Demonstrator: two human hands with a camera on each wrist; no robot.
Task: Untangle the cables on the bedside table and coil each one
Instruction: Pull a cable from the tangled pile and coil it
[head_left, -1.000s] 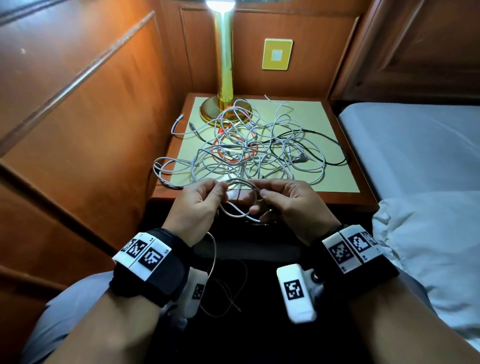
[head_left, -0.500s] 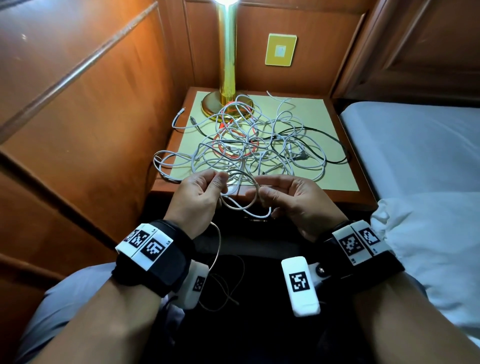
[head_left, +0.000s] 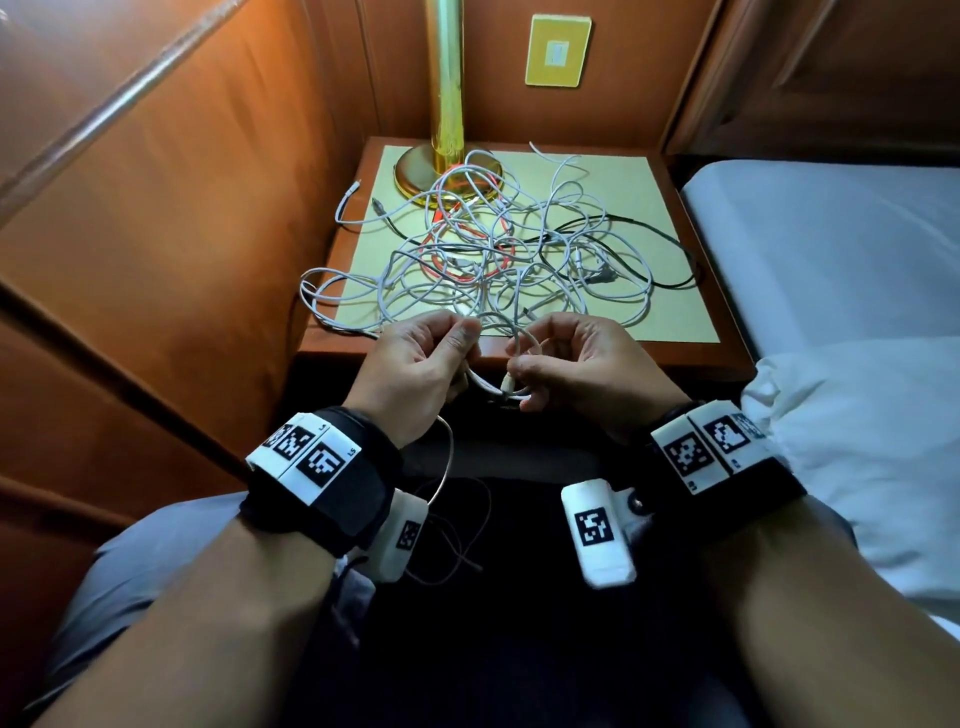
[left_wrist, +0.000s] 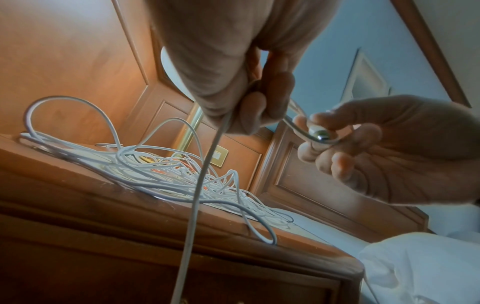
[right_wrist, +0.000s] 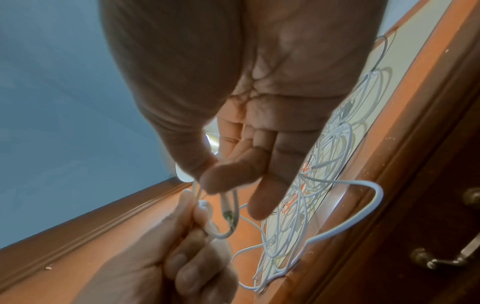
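Coiling step, first white cable (head_left: 496, 358). My left hand (head_left: 415, 374) pinches a small loop of it between thumb and fingers, just in front of the bench (head_left: 691, 353) edge. My right hand (head_left: 587, 369) pinches the same loop on its other side, fingers curled round the cable's plug end (left_wrist: 318, 133). The rest of this cable drops below my left hand toward my lap; can't tell if it also runs back into the pile. The tangle of cables (head_left: 493, 249) sits on the bench, between the hands and the brass lamp (head_left: 447, 156): mostly white, one orange (head_left: 470, 244), one black (head_left: 649, 244) on the side away from the lamp. I judge nothing is coiled yet. Next move: feed more slack into the loop, turn by turn, keep the pinch firm so it doesn't spring open, and watch for snags dragging the pile off the bench.
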